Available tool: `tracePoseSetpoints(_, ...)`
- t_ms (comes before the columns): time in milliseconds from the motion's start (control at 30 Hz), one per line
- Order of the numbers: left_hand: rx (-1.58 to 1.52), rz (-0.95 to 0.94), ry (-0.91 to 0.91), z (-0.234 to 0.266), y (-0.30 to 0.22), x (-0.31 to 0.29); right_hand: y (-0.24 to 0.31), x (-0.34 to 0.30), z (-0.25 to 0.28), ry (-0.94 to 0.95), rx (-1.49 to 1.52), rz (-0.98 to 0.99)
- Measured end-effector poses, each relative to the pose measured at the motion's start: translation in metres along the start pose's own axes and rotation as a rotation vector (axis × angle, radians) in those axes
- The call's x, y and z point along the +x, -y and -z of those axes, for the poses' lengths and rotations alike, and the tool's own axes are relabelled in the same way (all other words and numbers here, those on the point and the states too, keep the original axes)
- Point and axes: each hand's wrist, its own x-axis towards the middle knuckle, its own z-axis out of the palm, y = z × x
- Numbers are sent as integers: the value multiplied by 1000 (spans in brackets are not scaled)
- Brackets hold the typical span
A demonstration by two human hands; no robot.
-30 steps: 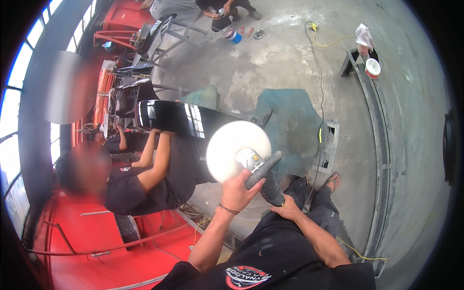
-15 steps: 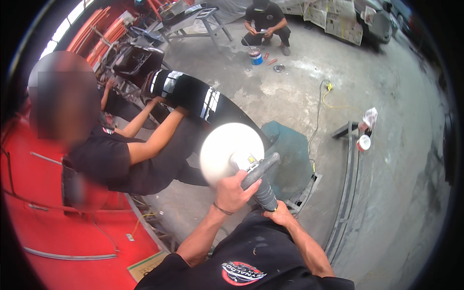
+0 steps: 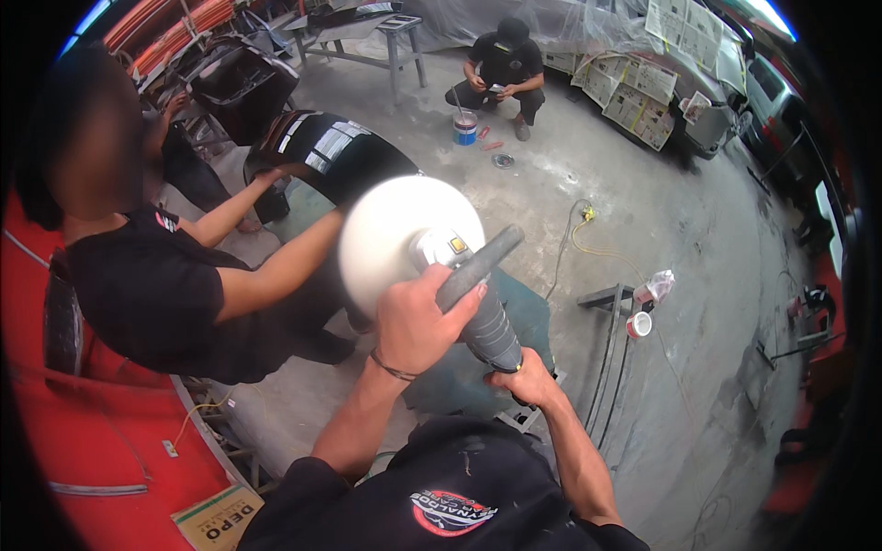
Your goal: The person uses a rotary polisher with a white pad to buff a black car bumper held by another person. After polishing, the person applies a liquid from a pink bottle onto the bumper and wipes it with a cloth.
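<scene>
I hold a grey power polisher (image 3: 484,308) up in front of my chest, its round white foam pad (image 3: 390,234) tilted toward the left. My left hand (image 3: 418,321) is closed around the side handle near the head. My right hand (image 3: 519,372) grips the rear of the body, lower down. Just beyond the pad, a person in a black shirt (image 3: 152,294) stands at my left and reaches both arms to a glossy black car panel (image 3: 331,156) resting on a stand.
A red car body (image 3: 92,441) fills the lower left. Another person crouches (image 3: 501,64) at the back beside a blue paint can (image 3: 465,129). A yellow cable (image 3: 597,248) crosses the concrete floor. A metal stand with a cup (image 3: 638,323) is at right. A masked car (image 3: 661,73) is at the far right.
The view has swung toward the back of the shop and the polisher now sits closer and larger. Both hands keep the same grip.
</scene>
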Motion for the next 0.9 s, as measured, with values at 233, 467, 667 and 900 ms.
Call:
tracePoseSetpoints(233, -50, 128, 19, -13, -5, 7, -2, 18, 34, -27, -52, 36)
tracePoseSetpoints(467, -35, 219, 119, -62, -23, -30, -70, -1, 62, 11, -131, -43)
tracePoseSetpoints(667, 17, 316, 132, -114, -32, -80, -133, -27, 74, 85, -119, -120)
tracePoseSetpoints(900, 10, 356, 88, -142, -42, -87, -153, -27, 102, 102, -117, -53)
